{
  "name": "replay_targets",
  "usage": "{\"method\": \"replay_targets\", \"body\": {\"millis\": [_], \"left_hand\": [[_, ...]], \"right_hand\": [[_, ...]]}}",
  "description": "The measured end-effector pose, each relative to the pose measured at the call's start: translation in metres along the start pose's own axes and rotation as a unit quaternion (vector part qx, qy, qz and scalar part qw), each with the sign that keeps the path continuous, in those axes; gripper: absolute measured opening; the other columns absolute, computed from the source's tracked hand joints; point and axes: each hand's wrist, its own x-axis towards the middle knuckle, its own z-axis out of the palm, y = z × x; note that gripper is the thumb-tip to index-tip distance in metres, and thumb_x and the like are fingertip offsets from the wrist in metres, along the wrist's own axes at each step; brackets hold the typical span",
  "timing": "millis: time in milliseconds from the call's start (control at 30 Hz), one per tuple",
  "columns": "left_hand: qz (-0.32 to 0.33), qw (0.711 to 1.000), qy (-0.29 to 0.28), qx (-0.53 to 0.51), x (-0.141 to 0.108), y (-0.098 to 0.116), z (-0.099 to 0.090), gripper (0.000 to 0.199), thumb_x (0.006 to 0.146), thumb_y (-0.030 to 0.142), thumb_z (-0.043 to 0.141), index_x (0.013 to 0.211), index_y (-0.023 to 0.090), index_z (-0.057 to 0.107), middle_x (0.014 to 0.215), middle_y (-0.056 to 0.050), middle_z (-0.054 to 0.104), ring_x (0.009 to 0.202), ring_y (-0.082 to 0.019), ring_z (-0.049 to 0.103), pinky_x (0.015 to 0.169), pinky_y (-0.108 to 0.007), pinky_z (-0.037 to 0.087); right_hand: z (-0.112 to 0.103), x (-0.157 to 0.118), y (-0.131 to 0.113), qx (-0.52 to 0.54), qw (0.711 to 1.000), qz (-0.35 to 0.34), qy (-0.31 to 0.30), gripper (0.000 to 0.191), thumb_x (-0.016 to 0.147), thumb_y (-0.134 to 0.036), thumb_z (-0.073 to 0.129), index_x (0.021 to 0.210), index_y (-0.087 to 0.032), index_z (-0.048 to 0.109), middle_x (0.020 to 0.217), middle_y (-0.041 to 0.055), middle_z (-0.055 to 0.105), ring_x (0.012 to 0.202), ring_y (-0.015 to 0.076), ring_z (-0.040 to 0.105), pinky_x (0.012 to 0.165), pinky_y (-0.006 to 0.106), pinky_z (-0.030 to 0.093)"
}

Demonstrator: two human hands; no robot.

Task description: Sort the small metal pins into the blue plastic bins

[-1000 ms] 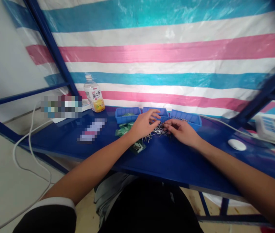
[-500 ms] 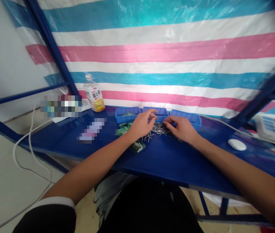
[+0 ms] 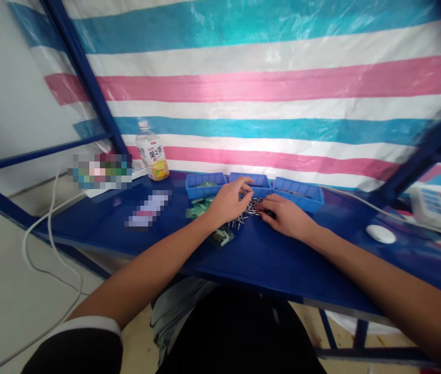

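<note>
A pile of small silver metal pins (image 3: 252, 205), which look like rivets, lies on the blue table between my hands. Over its left side hovers my left hand (image 3: 230, 202), palm turned right, fingers loosely bent and apart, holding nothing visible. My right hand (image 3: 287, 215) rests at the pile's right side with thumb and fingertips brought together; a dark bit shows by them, but what they hold is too small to name. Behind the hands stand three blue bins: the left bin (image 3: 205, 182) has greenish packets, the right bin (image 3: 302, 196) has some metal pins, and the middle bin (image 3: 257, 182) is partly hidden.
Green packets (image 3: 198, 208) and a clear bag of pins (image 3: 222, 236) lie by my left wrist. A drink bottle (image 3: 153, 153) stands back left. To the right are a white mouse-like object (image 3: 381, 234), a white cable and a clear organizer box (image 3: 438, 208).
My right hand has shifted left and slightly nearer, over the pile's right part, uncovering the right bin. My left hand has stayed almost in place.
</note>
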Motion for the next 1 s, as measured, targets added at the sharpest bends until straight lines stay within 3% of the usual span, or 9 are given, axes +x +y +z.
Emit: {"method": "replay_targets", "body": {"millis": [167, 367, 500, 700, 800, 900, 1000], "left_hand": [[0.001, 1.000, -0.002, -0.004, 0.000, 0.000, 0.001, 0.031, 0.100, 0.023, 0.060, 0.131, 0.021, 0.063, 0.109, -0.007, 0.079, 0.094, -0.020, 0.075, 0.083, -0.034, 0.059], [0.004, 1.000, -0.019, -0.013, -0.001, 0.004, 0.000, 0.031, 0.099, 0.023, 0.061, 0.129, 0.020, 0.066, 0.108, -0.008, 0.080, 0.097, -0.021, 0.076, 0.086, -0.036, 0.059], [0.008, 0.999, -0.051, -0.010, -0.003, 0.005, 0.000, 0.034, 0.098, 0.025, 0.061, 0.132, 0.022, 0.067, 0.108, -0.007, 0.082, 0.094, -0.022, 0.076, 0.084, -0.036, 0.059], [-0.006, 0.995, -0.104, -0.005, -0.005, 0.007, -0.001, 0.037, 0.102, 0.030, 0.057, 0.134, 0.023, 0.073, 0.089, -0.003, 0.084, 0.066, -0.018, 0.072, 0.070, -0.035, 0.057], [0.016, 0.995, -0.097, -0.002, -0.005, 0.006, 0.001, 0.034, 0.101, 0.024, 0.054, 0.125, 0.025, 0.079, 0.103, -0.002, 0.085, 0.079, -0.019, 0.077, 0.080, -0.035, 0.061], [0.042, 0.997, -0.068, -0.007, -0.003, 0.003, 0.002, 0.035, 0.100, 0.022, 0.054, 0.122, 0.027, 0.081, 0.122, -0.001, 0.082, 0.109, -0.021, 0.078, 0.098, -0.037, 0.061], [0.026, 0.998, -0.047, -0.024, -0.001, 0.001, 0.001, 0.031, 0.100, 0.026, 0.059, 0.122, 0.027, 0.081, 0.125, -0.002, 0.081, 0.115, -0.022, 0.077, 0.103, -0.038, 0.061]], "right_hand": [[0.000, 0.000, 0.003, 0.017, 0.999, 0.018, 0.025, 0.020, 0.096, -0.021, 0.061, 0.109, -0.025, 0.076, 0.096, 0.0088, 0.075, 0.091, 0.0280, 0.068, 0.084, 0.044, 0.056], [-0.003, 0.002, 0.000, 0.075, 0.985, 0.114, 0.106, 0.019, 0.092, -0.025, 0.064, 0.111, -0.023, 0.069, 0.086, 0.0045, 0.075, 0.068, 0.0202, 0.066, 0.067, 0.036, 0.055], [-0.001, 0.002, 0.000, 0.139, 0.968, 0.147, 0.150, 0.025, 0.089, -0.025, 0.065, 0.114, -0.023, 0.064, 0.091, 0.0048, 0.075, 0.072, 0.0202, 0.068, 0.067, 0.035, 0.056], [-0.005, -0.001, -0.005, 0.122, 0.971, 0.102, 0.178, 0.015, 0.093, -0.026, 0.064, 0.105, -0.023, 0.072, 0.097, 0.0080, 0.073, 0.082, 0.0228, 0.070, 0.071, 0.038, 0.058], [-0.008, -0.003, -0.010, 0.106, 0.978, 0.059, 0.171, 0.014, 0.096, -0.027, 0.063, 0.104, -0.024, 0.074, 0.105, 0.0092, 0.075, 0.087, 0.0237, 0.072, 0.077, 0.041, 0.060], [-0.008, -0.003, -0.014, 0.101, 0.980, 0.024, 0.170, 0.013, 0.098, -0.028, 0.064, 0.103, -0.025, 0.075, 0.108, 0.0091, 0.074, 0.085, 0.0223, 0.071, 0.078, 0.042, 0.061], [-0.007, -0.004, -0.015, 0.111, 0.979, 0.012, 0.173, 0.011, 0.098, -0.028, 0.065, 0.102, -0.025, 0.075, 0.108, 0.0084, 0.075, 0.083, 0.0213, 0.071, 0.077, 0.041, 0.062]]}}
